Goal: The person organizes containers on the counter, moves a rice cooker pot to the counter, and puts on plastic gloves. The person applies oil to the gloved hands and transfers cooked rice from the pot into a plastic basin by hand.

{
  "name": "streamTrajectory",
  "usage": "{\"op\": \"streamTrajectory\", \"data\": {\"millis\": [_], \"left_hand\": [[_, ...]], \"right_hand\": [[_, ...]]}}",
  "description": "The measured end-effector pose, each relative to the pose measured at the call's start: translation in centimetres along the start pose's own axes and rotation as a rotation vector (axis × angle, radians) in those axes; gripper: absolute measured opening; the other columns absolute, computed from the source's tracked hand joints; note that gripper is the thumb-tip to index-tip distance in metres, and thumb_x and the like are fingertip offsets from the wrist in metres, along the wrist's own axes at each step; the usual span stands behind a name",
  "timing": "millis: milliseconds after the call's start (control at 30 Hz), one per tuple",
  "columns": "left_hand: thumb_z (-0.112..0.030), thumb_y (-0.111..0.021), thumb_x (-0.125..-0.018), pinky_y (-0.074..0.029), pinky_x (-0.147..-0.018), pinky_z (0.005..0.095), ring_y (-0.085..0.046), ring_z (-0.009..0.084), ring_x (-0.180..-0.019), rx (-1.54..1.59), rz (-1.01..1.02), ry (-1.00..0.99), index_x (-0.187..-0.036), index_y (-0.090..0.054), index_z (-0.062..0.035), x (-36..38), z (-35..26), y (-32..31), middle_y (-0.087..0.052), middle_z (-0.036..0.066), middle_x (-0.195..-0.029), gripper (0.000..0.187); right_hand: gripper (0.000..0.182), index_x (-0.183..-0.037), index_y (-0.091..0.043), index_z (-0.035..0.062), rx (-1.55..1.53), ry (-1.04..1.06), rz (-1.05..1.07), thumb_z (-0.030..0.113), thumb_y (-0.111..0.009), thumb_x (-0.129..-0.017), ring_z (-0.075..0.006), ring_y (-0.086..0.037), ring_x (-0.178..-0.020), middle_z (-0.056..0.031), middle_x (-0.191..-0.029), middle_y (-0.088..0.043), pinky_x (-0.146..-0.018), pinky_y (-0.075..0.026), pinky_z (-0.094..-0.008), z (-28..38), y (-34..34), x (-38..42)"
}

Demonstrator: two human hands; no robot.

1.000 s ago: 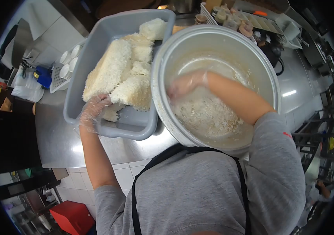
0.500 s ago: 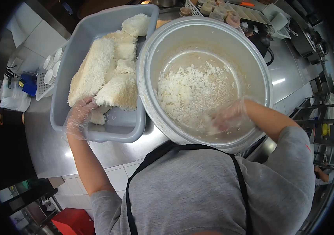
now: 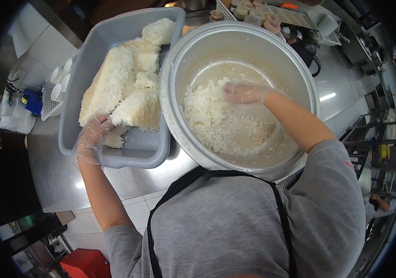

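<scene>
My left hand (image 3: 92, 135), in a clear plastic glove, reaches over the near rim of a grey plastic tub (image 3: 148, 161). Its bent fingers close against the near end of a long block of cooked rice (image 3: 111, 83); the fingertips are partly hidden. More rice lumps (image 3: 138, 109) lie beside that block. My right hand (image 3: 246, 92), also gloved, is inside a large round metal pot (image 3: 170, 99). Slightly blurred, its fingers stretch out to the left against the upper edge of the loose white rice (image 3: 205, 113). Grains are spread over the pot's bottom.
Pot and tub stand side by side on a steel counter (image 3: 52, 164). Several small sauce containers (image 3: 253, 17) sit behind the pot, and a black-handled pot (image 3: 307, 51) is at its right. A white basket with small bowls (image 3: 56, 95) is left of the tub.
My right hand has swept from the lower right of the pot up and left to the upper edge of the rice. My left hand stays at the rice block.
</scene>
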State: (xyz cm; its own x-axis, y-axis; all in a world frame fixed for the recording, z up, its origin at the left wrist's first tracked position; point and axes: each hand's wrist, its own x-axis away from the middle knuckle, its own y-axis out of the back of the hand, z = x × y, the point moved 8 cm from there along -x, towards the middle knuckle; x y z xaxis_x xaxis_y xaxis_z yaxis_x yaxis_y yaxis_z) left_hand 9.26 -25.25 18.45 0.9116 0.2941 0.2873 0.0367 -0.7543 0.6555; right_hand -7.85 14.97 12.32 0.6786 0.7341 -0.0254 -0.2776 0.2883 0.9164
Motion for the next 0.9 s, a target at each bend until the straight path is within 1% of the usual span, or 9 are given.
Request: {"op": "streamTrajectory", "data": {"millis": [33,100,167,233,367,467,700,833,900], "left_hand": [[-0.019,-0.059,-0.069,-0.033,-0.058,0.0267,-0.041,0.0090,-0.060,-0.003,0.015,-0.002,-0.069,-0.062,-0.0062,0.1,-0.2,-0.2,-0.047,-0.004,-0.061,0.013],[-0.019,-0.059,-0.069,-0.033,-0.058,0.0266,-0.041,0.0090,-0.061,-0.030,-0.030,0.066,-0.069,-0.062,-0.0067,0.3,0.1,0.1,-0.047,-0.003,-0.062,0.013],[-0.020,-0.059,-0.070,-0.034,-0.059,0.0265,-0.043,0.0095,-0.062,0.013,-0.013,0.061,-0.072,-0.063,-0.0061,0.5,0.0,0.0,-0.049,-0.002,-0.063,0.015],[-0.021,-0.060,-0.070,-0.035,-0.061,0.0264,-0.044,0.0101,-0.063,0.064,-0.007,0.058,-0.075,-0.064,-0.0056,0.3,0.2,0.0,-0.051,-0.001,-0.064,0.017],[-0.023,-0.059,-0.072,-0.039,-0.067,0.0275,-0.050,0.0120,-0.068,-0.039,0.001,0.028,-0.083,-0.065,-0.0036,0.2,0.1,0.0,-0.057,0.001,-0.070,0.023],[-0.023,-0.059,-0.073,-0.040,-0.070,0.0280,-0.052,0.0124,-0.071,-0.091,0.001,0.062,-0.088,-0.066,-0.0029,0.3,0.2,0.1,-0.059,0.002,-0.072,0.026],[-0.020,-0.058,-0.072,-0.041,-0.075,0.0274,-0.054,0.0125,-0.076,-0.096,0.012,0.050,-0.096,-0.066,-0.0025,0.3,0.1,0.1,-0.062,0.003,-0.077,0.031],[-0.020,-0.058,-0.072,-0.041,-0.077,0.0275,-0.055,0.0126,-0.079,-0.002,0.007,0.048,-0.097,-0.066,-0.0021,0.3,0.4,0.1,-0.063,0.002,-0.080,0.032],[-0.020,-0.058,-0.072,-0.041,-0.077,0.0273,-0.056,0.0127,-0.079,-0.011,0.039,0.053,-0.098,-0.066,-0.0026,0.5,-0.3,-0.1,-0.063,0.002,-0.081,0.032]], "right_hand": [[0.038,-0.092,-0.067,-0.0007,-0.147,0.104,-0.119,0.034,-0.055,-0.083,-0.0364,-0.063,-0.085,-0.0186,-0.092,-0.066,-0.080,-0.048,-0.0415,2.1,2.2,0.8],[0.044,-0.098,-0.063,-0.0020,-0.118,-0.050,0.322,0.038,-0.056,-0.081,-0.0355,-0.060,-0.095,-0.0174,-0.101,-0.064,-0.088,-0.044,-0.0442,-0.6,2.8,-0.5],[0.049,-0.107,-0.059,-0.0002,0.391,-0.445,0.530,0.040,-0.059,-0.078,-0.0306,-0.056,-0.106,-0.0157,-0.114,-0.059,-0.093,-0.040,-0.0446,-6.1,5.3,1.8],[0.052,-0.105,-0.061,0.0024,0.906,-0.256,0.600,0.044,-0.062,-0.074,-0.0291,-0.055,-0.108,-0.0156,-0.115,-0.059,-0.091,-0.042,-0.0421,-10.7,3.8,5.1],[0.056,-0.102,-0.065,0.0031,0.542,-0.439,0.807,0.050,-0.063,-0.073,-0.0315,-0.058,-0.102,-0.0190,-0.105,-0.062,-0.090,-0.043,-0.0391,-1.8,3.3,13.9],[0.072,-0.126,-0.051,0.0065,0.137,-0.291,1.250,0.062,-0.049,-0.081,-0.0305,-0.049,-0.117,-0.0176,-0.129,-0.049,-0.097,-0.040,-0.0370,2.9,-2.8,17.5],[0.090,-0.142,-0.024,0.0094,-1.318,-0.438,0.723,0.072,-0.038,-0.080,-0.0324,-0.021,-0.136,-0.0161,-0.147,-0.023,-0.112,-0.019,-0.0419,13.7,-3.2,9.8],[0.086,-0.142,-0.024,0.0062,-0.746,-0.644,-0.137,0.067,-0.042,-0.083,-0.0313,-0.024,-0.135,-0.0193,-0.146,-0.022,-0.111,-0.020,-0.0403,2.8,3.0,6.1],[0.084,-0.143,-0.022,0.0063,-0.708,-0.608,-0.151,0.063,-0.043,-0.085,-0.0312,-0.022,-0.136,-0.0191,-0.147,-0.022,-0.111,-0.019,-0.0401,-2.9,-0.6,4.9]]}}
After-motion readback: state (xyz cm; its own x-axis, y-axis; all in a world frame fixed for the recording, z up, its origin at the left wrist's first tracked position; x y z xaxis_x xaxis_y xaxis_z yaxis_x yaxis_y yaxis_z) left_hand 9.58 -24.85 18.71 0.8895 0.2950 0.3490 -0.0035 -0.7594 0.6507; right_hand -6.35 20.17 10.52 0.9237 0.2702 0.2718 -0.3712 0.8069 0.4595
